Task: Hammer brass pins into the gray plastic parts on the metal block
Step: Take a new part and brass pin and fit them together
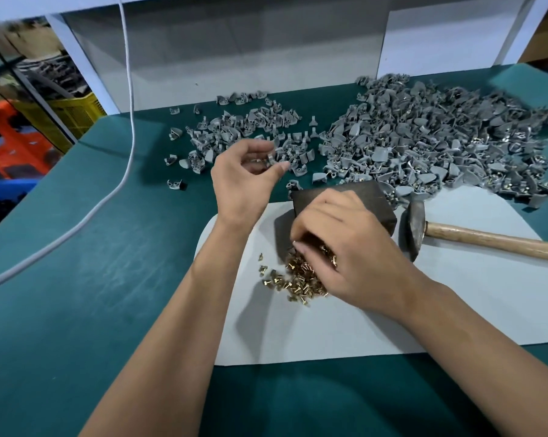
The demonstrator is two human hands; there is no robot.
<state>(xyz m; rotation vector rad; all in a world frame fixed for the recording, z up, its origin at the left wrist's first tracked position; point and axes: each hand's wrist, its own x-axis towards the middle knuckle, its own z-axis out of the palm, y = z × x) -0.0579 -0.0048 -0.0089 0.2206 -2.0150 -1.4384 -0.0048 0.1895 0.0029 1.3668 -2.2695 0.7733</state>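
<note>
My left hand (247,178) is raised over the small pile of gray plastic parts (244,134) and pinches one gray part (272,156) between thumb and fingertips. My right hand (345,244) reaches down into the heap of brass pins (294,279) on the white sheet, fingers curled among them. The dark metal block (370,197) sits just behind that hand, partly covered by it. A hammer (455,234) with a wooden handle lies to the right of the block, untouched.
A much larger pile of gray parts (439,146) spreads across the back right of the green table (108,247). A white cord (121,171) curves down the left side. The white sheet (392,310) covers the middle. Crates stand off the table's left edge.
</note>
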